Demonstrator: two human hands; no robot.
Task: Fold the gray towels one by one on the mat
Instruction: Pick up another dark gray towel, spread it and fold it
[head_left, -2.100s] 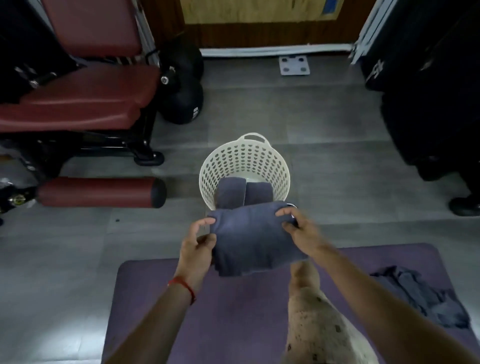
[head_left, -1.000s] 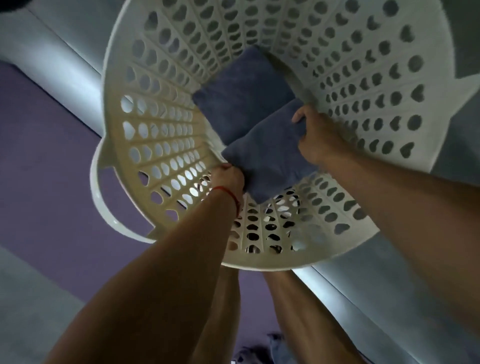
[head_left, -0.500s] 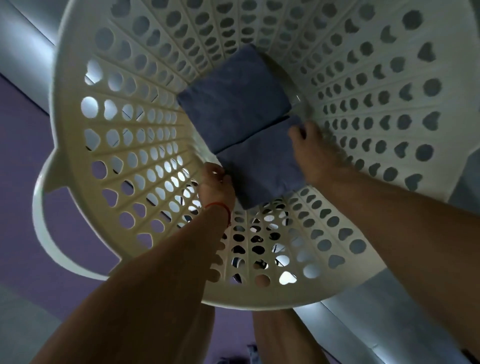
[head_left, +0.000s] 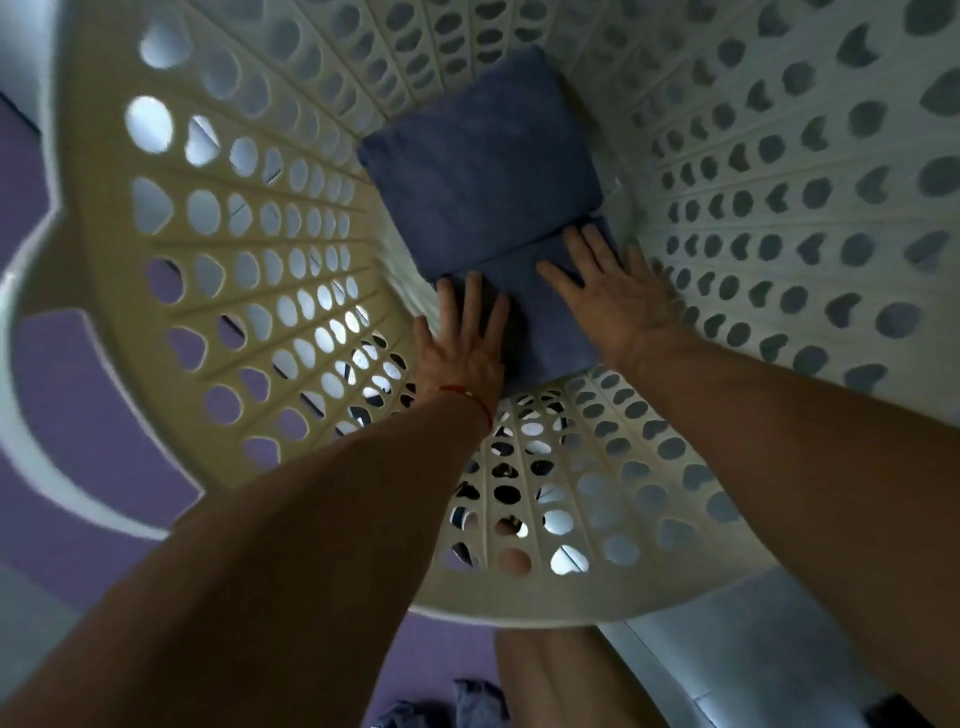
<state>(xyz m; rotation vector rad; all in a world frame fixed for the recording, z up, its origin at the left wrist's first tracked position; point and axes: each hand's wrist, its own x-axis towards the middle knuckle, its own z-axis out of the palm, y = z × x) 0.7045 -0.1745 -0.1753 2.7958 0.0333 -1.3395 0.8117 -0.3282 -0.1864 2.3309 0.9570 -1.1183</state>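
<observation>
The left hand (head_left: 460, 338) lies flat with its fingers straight and a little spread, palm down on the near folded gray towel (head_left: 540, 312), gripping nothing; a thin red thread (head_left: 470, 397) circles its wrist. The right hand (head_left: 610, 296) is likewise spread flat, fingers straight, pressing on the right part of the same towel, its fingertips reaching the seam where this towel meets the next. That far folded gray towel (head_left: 483, 166) lies just beyond, touching the near one edge to edge, and both rest on the bottom of a cream plastic laundry basket (head_left: 249, 270) whose perforated walls rise all around the hands and fill most of the view. Both forearms reach down over the basket's near rim. Outside the basket, a purple mat (head_left: 67, 395) shows at the left and below, and a crumpled gray towel (head_left: 467, 704) lies on it at the lower edge beside the person's bare leg (head_left: 566, 680).
</observation>
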